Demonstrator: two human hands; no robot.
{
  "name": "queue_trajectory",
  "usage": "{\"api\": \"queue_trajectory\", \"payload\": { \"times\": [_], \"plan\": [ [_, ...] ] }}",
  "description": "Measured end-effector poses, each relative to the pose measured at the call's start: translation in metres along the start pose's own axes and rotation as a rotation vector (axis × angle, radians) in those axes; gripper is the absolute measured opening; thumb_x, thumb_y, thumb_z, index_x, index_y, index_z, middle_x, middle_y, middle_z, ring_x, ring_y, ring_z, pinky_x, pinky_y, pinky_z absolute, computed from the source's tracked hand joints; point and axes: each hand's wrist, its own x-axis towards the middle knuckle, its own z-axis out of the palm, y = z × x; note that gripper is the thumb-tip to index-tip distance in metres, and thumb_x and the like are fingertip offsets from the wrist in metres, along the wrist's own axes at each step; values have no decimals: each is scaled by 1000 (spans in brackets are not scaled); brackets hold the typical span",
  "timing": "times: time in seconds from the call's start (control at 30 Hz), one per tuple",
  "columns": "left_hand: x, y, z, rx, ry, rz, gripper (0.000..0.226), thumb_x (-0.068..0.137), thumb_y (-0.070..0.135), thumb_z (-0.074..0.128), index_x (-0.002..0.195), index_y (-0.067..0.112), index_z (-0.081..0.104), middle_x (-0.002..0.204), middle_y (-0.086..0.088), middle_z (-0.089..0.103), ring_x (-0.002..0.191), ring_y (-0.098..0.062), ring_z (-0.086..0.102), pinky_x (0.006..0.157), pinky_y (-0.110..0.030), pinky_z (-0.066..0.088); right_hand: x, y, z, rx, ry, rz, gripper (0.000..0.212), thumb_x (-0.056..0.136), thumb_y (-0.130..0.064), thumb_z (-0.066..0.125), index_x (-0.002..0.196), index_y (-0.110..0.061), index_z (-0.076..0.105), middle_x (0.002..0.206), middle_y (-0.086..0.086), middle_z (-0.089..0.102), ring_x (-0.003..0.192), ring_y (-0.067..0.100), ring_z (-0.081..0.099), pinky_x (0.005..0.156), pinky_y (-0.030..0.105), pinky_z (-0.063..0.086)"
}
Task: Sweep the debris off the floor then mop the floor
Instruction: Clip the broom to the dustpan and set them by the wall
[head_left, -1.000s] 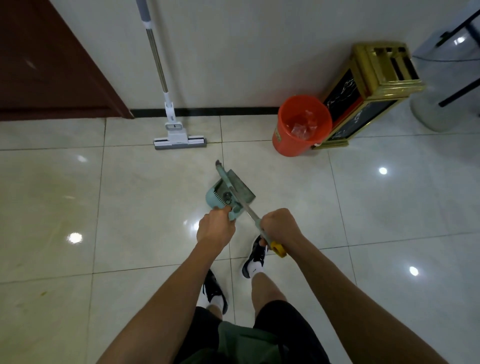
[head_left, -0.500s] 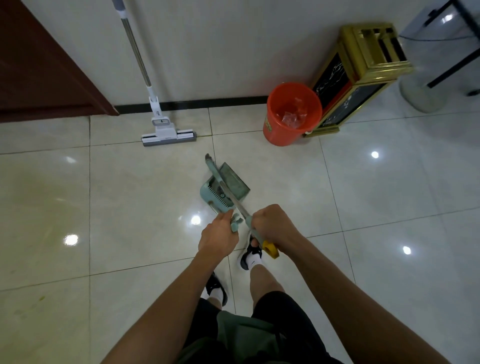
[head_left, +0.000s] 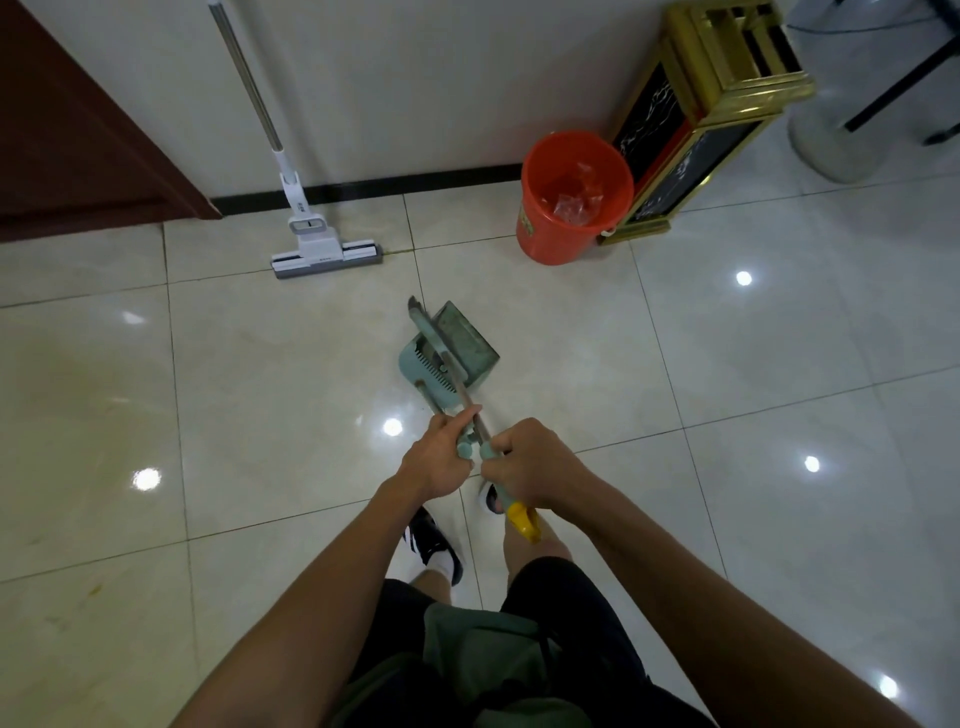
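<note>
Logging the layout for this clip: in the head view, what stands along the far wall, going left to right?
Brown door → mop leaning on the wall → orange bucket → gold-framed stand → frosted glass base.

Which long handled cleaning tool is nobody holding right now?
The white mop leaning against the wall. The broom and dustpan handles are both gripped, by the right hand and left hand.
</note>
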Motion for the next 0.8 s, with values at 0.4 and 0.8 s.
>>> {"api": "queue_trajectory", "payload": {
  "times": [0.4,0.8],
  "plan": [
    [-17,-14,-3,-94,10,54,71,89,0,62,146,37,41,138,-5,48,119,-25,53,99,-43,50,5,12,22,128,37,-45,33,93,-21,58,61,-17,61,52,-5,53,40,8,51,41,17,39],
    [-29,-18,0,-177,117,61,58,86,-2,65,132,30,48,123,-6,51,106,-26,55,91,-38,52,38,47,20,-51,120,47,32,97,-14,48,118,-1,68,121,13,67,107,30,62,85,27,46]
  ]
}}
